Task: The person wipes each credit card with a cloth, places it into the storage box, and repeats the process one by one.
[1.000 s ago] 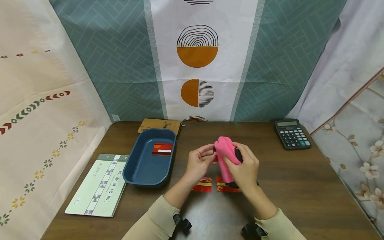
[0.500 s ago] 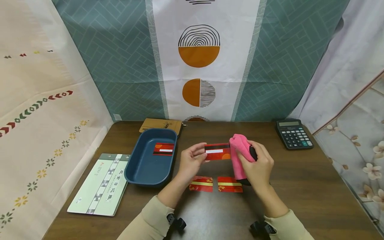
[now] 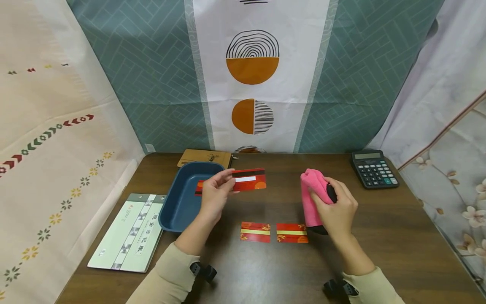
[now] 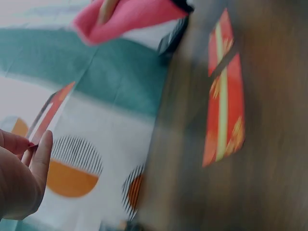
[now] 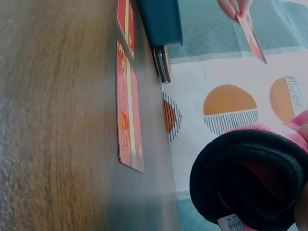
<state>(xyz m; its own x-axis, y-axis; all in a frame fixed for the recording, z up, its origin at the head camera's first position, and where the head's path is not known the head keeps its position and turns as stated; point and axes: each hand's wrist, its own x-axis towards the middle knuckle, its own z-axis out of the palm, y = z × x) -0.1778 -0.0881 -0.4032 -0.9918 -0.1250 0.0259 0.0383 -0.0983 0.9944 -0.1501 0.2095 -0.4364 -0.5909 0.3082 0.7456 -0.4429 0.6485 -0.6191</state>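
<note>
Between thumb and fingers, my left hand [image 3: 214,196] pinches a red card [image 3: 255,180] with a dark stripe and a white strip. The card is raised just right of a blue tray [image 3: 176,213], and the hand overlaps the tray's right side. Another red card [image 3: 198,188] in the tray is partly hidden by that hand. My right hand [image 3: 339,207] grips a bunched pink cloth [image 3: 312,202]; its black edging [image 5: 211,159] and a small white label show in the right wrist view. Two red cards, a left one [image 3: 255,232] and a right one [image 3: 292,233], lie side by side on the table.
A pale green account book [image 3: 127,232] lies left of the tray. Behind the tray is a tan notebook [image 3: 205,157]. The black calculator [image 3: 374,169] sits at the back right of the brown table [image 3: 379,236]. Patterned curtains stand behind and at both sides.
My left hand has drawn the card out from the pink cloth and carried it left toward the tray. My right hand has shifted right with the cloth, uncovering the two table cards.
</note>
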